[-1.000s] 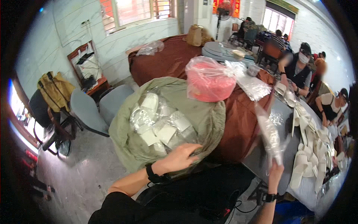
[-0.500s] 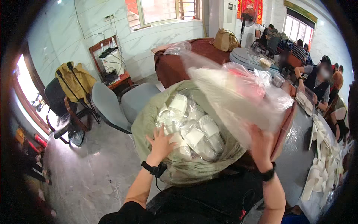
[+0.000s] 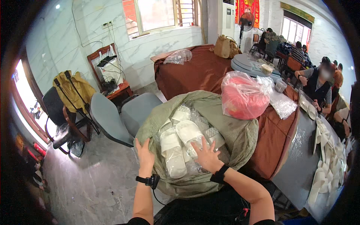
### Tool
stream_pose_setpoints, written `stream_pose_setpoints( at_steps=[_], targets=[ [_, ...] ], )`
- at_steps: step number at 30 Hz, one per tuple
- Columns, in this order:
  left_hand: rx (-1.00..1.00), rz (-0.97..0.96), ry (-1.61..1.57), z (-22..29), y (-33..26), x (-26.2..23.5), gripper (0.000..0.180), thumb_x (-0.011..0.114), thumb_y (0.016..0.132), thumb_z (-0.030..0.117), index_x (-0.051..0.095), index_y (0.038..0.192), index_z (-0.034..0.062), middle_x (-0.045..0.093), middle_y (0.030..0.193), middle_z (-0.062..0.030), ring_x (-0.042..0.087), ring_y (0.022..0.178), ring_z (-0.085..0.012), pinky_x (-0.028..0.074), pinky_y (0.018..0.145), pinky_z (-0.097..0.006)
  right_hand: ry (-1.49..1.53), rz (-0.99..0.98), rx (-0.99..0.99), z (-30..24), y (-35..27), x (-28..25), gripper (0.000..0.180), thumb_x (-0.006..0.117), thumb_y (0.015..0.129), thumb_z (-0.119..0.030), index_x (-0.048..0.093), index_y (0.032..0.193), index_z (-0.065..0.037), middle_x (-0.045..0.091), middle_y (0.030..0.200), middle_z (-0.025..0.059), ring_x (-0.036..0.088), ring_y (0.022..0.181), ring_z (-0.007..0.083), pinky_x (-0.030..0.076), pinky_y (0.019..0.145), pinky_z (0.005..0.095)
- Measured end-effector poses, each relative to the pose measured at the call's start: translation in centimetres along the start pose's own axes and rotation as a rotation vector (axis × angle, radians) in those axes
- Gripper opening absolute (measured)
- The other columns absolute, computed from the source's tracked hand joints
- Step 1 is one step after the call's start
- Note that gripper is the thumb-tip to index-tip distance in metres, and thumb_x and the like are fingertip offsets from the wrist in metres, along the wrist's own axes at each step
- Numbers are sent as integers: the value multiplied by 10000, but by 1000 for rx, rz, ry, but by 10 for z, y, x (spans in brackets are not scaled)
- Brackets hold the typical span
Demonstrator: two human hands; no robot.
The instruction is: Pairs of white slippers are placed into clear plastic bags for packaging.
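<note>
A large green woven sack (image 3: 240, 150) stands open in front of me, holding several white slippers (image 3: 171, 144) in clear plastic wrapping. My right hand (image 3: 208, 156) rests on the wrapped slippers near the middle of the sack, its fingers spread and holding nothing. At the sack's left rim is my left hand (image 3: 145, 155), fingers apart and touching the green fabric; part of its grip is hard to see. Black bands are around both wrists.
Right of the sack, a red bundle in a clear bag (image 3: 242, 97) lies on a brown-covered table (image 3: 210, 65). A grey table (image 3: 296, 157) at the right bears several white slippers (image 3: 324, 176). A grey chair (image 3: 108, 112) stands left; a co-worker (image 3: 318, 84) sits far right.
The clear plastic sheet my right hand was swinging is out of that hand. My right hand has moved left onto the slippers. My left hand has shifted from the slippers to the sack's rim.
</note>
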State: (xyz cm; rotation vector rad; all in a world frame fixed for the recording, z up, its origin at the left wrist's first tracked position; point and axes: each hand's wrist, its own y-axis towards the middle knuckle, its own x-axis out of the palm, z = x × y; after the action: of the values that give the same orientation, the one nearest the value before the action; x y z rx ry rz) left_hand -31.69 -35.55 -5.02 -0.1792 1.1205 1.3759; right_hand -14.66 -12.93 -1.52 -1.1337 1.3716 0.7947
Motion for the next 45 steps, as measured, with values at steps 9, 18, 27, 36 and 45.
stream_pose_setpoints(
  at_steps=[9,18,27,36,45],
  targets=[
    [106,422,-696,73,28,-85,272,414,933,-53,638,1085,-32,538,1449,-150,573,1229,-254,455,1027,-367,32,260,-350,-28,78,51,837,583,874,-57,252,1592,-329,170,1627,276,421,1321,588,513,978,547],
    [116,113,-527,70,20,-78,303,530,990,44,599,1284,21,347,1577,-131,533,1250,-200,466,974,-320,24,376,-544,-17,79,19,719,577,836,19,401,1514,-141,301,1616,108,352,1452,350,400,1033,559],
    [509,23,128,141,-7,-58,695,735,860,232,459,1487,116,176,1664,-163,179,1512,-390,118,1149,-695,211,-126,-187,50,-48,3,909,695,924,-356,96,1608,-368,194,1656,167,409,1400,464,412,1044,669],
    [501,-1047,367,43,27,67,754,549,955,552,347,1550,133,313,1625,-130,246,1507,-387,139,1147,-735,95,-76,-392,52,-131,9,381,713,886,-351,638,1170,-109,721,821,66,707,847,311,395,899,483],
    [290,-919,440,93,48,64,574,649,910,515,707,1161,2,640,1227,-306,578,1205,-451,441,1048,-499,-1,468,-334,87,-168,24,516,643,860,-109,542,1364,-147,623,898,22,609,998,205,392,976,402]
  ],
)
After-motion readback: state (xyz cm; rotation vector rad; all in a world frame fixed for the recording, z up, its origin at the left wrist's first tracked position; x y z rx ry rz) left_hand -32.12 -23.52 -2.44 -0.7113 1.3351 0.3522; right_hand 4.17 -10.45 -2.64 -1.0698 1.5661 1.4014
